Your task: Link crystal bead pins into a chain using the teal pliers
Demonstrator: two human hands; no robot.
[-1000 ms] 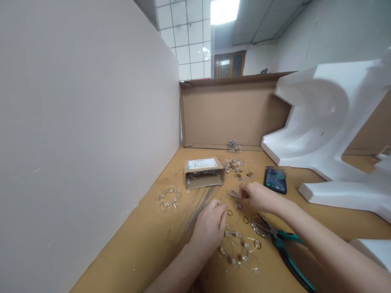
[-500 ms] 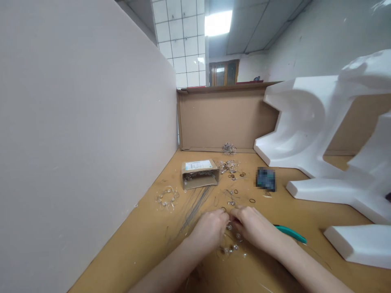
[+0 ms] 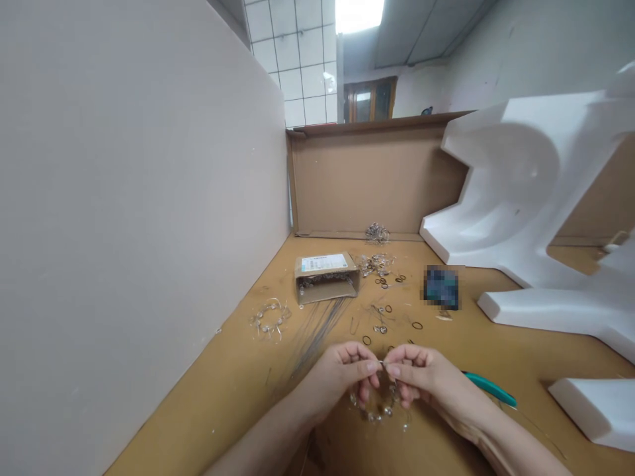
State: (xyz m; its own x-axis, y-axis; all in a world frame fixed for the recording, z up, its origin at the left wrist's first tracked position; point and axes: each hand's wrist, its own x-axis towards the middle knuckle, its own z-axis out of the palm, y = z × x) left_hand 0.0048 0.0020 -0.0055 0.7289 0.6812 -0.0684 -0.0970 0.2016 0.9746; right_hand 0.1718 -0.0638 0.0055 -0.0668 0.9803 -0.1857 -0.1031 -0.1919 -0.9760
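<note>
Over the near part of the table, my left hand (image 3: 350, 371) and my right hand (image 3: 419, 374) are almost touching at the fingertips. Each pinches the top of a beaded wire ring (image 3: 387, 411), a loop strung with clear beads that hangs below the fingers. A short bit of wire shows between the two thumbs. The fingers hide the upper part of the loop. Left of the hands lies a similar beaded wire ring (image 3: 268, 319) with loose wire ends. Several dark small rings (image 3: 366, 340) lie just beyond my fingertips.
An open cardboard box (image 3: 326, 277) lies behind the hands, with straight thin wires (image 3: 317, 337) before it. Clear beaded pieces (image 3: 377, 264) are heaped beside it. A teal-handled tool (image 3: 491, 388) lies right of my right wrist. White foam blocks (image 3: 546, 307) and a grey panel (image 3: 149, 198) flank the table.
Both hands have turned so the thumbs and fingertips now show, with the beaded ring hanging more clearly beneath them. The view has shifted slightly.
</note>
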